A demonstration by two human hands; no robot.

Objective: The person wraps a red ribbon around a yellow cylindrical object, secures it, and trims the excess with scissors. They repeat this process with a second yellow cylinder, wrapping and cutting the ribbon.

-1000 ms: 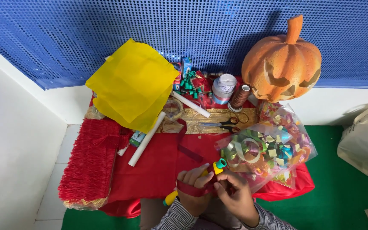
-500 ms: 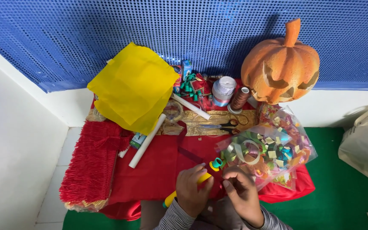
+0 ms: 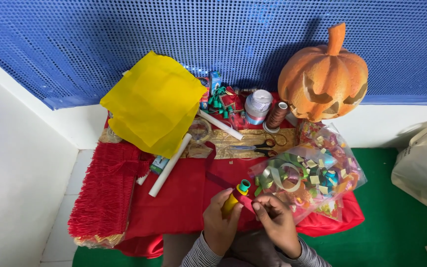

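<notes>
Yellow tube [image 3: 232,201] in closed left hand [image 3: 222,222] fingers; red ribbon [image 3: 247,203] pinched between right hand [image 3: 277,222] fingers.

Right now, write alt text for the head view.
Two hands work over a red cloth: the left hand holds a yellow tube with a green cap, the right hand pinches red ribbon. Beyond lie yellow paper, scissors and a carved pumpkin.

Yellow tube [image 3: 231,201] mostly hidden by left hand [image 3: 222,222]; both forearms cut off below; white bag [image 3: 423,165] cropped at right.
</notes>
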